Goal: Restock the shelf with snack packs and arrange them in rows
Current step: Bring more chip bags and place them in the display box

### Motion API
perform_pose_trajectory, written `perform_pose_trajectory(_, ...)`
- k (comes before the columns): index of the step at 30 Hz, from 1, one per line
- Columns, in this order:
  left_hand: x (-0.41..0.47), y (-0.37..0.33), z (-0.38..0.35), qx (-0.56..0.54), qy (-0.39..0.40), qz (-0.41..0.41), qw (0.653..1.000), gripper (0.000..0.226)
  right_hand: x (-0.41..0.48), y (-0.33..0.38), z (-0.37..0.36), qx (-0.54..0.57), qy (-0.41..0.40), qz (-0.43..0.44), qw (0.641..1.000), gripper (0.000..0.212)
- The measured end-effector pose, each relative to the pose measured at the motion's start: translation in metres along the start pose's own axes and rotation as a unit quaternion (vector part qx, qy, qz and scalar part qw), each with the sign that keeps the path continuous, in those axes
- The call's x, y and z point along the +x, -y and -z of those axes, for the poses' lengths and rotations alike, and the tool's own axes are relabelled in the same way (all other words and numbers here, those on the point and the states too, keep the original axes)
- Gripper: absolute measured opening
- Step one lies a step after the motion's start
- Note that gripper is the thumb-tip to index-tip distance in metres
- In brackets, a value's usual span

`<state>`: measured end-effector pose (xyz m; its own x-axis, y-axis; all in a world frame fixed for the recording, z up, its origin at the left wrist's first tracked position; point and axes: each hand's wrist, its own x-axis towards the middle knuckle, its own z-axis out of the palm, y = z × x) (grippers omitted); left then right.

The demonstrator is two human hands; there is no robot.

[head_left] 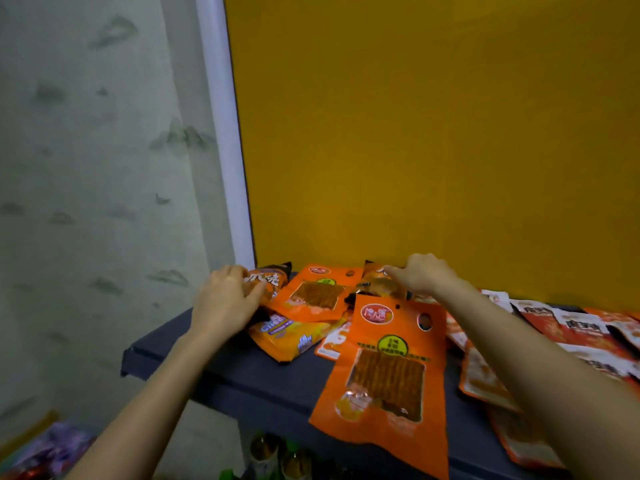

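Note:
A dark grey shelf (242, 375) carries a loose heap of snack packs. My left hand (225, 299) grips a dark orange-and-black pack (273, 277) at the shelf's far left corner. My right hand (420, 275) pinches the top of a small orange pack (377, 284) near the back wall. Between them lies an orange pack with a clear window (315, 296). A larger orange pack of the same kind (388, 372) hangs over the front edge. A yellow-orange cheese pack (294, 337) lies under the others.
Red-and-white packs (571, 334) and more orange ones (485, 379) crowd the shelf's right side. A yellow back panel (433, 133) rises behind. A white post (225, 133) and pale wall stand left. Bottles (273, 455) and packs (52, 448) sit below.

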<state>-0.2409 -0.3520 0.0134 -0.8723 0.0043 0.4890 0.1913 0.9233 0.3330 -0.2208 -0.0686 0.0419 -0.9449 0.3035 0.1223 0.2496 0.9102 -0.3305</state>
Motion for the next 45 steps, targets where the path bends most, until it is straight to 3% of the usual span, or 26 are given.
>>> perform_pose_trajectory(2,0.027,0.019,-0.008,-0.009,0.018,0.034,0.999,0.053,0.009,0.009,-0.008,0.006,0.018,-0.047,0.999,0.061)
perform_pose_trajectory(6,0.059,0.039,-0.024,-0.091,0.174,0.095,0.976,0.06,0.015,0.023,-0.023,0.007,0.038,-0.113,0.993,0.08)
perform_pose_trajectory(9,0.071,0.048,-0.036,-0.291,0.283,0.14,0.903,0.056,0.02,0.029,-0.027,0.021,0.042,-0.143,0.989,0.09)
perform_pose_trajectory(12,0.087,0.057,-0.043,-0.351,0.328,0.144,0.865,0.056,0.029,0.032,-0.028,0.024,0.069,-0.16,0.984,0.095)
perform_pose_trajectory(14,0.096,0.06,-0.046,-0.349,0.363,0.141,0.852,0.064,0.035,0.034,-0.033,0.041,0.085,-0.164,0.982,0.088)
perform_pose_trajectory(18,0.105,0.06,-0.053,-0.37,0.387,0.152,0.831,0.036,0.046,0.034,-0.039,0.139,0.084,-0.167,0.973,0.048)
perform_pose_trajectory(20,0.107,0.061,-0.053,-0.376,0.394,0.156,0.824,0.042,0.045,0.036,-0.037,0.196,0.094,-0.177,0.96,0.037)
perform_pose_trajectory(24,0.11,0.065,-0.054,-0.406,0.37,0.173,0.817,0.049,0.038,0.041,-0.034,0.265,0.074,-0.176,0.945,0.031)
perform_pose_trajectory(26,0.111,0.066,-0.056,-0.436,0.333,0.175,0.818,0.059,0.036,0.044,-0.034,0.293,0.044,-0.179,0.938,0.027)
perform_pose_trajectory(28,0.112,0.067,-0.056,-0.476,0.281,0.166,0.817,0.054,0.038,0.046,-0.034,0.331,-0.003,-0.189,0.924,0.03)
perform_pose_trajectory(30,0.112,0.065,-0.056,-0.507,0.214,0.152,0.821,0.048,0.041,0.049,-0.035,0.369,-0.053,-0.189,0.909,0.047)
perform_pose_trajectory(33,0.116,0.059,-0.053,-0.504,0.12,0.116,0.848,0.07,0.038,0.053,-0.032,0.395,-0.119,-0.164,0.896,0.074)
perform_pose_trajectory(37,0.119,0.041,-0.035,-0.481,0.033,0.052,0.874,0.074,0.033,0.055,-0.012,0.441,-0.211,-0.092,0.868,0.077)
perform_pose_trajectory(42,0.105,-0.014,0.001,-0.516,-0.012,-0.011,0.857,0.072,0.011,0.028,0.027,0.459,-0.235,-0.043,0.856,0.082)
perform_pose_trajectory(45,0.087,-0.064,0.02,-0.551,0.03,-0.043,0.833,0.07,-0.019,0.003,0.05,0.478,-0.231,-0.044,0.846,0.087)
